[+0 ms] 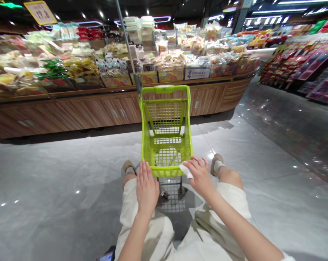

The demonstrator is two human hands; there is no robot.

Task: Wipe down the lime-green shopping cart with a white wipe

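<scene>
A small lime-green plastic shopping cart (166, 172) stands upright between my knees, its basket facing me. My left hand (147, 185) lies with fingers stretched out at the near left corner of the basket's rim. At the near right corner, my right hand (200, 177) holds a white tissue (186, 169) against the rim, with its fingers partly curled and the thumb side toward the basket. The cart's far handle bar (165, 89) is level with the display's wooden front. A thin metal pole (129, 50) rises from the cart's far left corner.
Beyond the cart runs a long wooden display counter (98, 112) stacked with packaged foods. A price sign (40, 12) hangs at upper left. Shelves of colourful packets (310, 61) stand at right. Glossy grey floor tiles (57, 188) surround me. Part of a phone-like screen (107, 256) shows at the bottom.
</scene>
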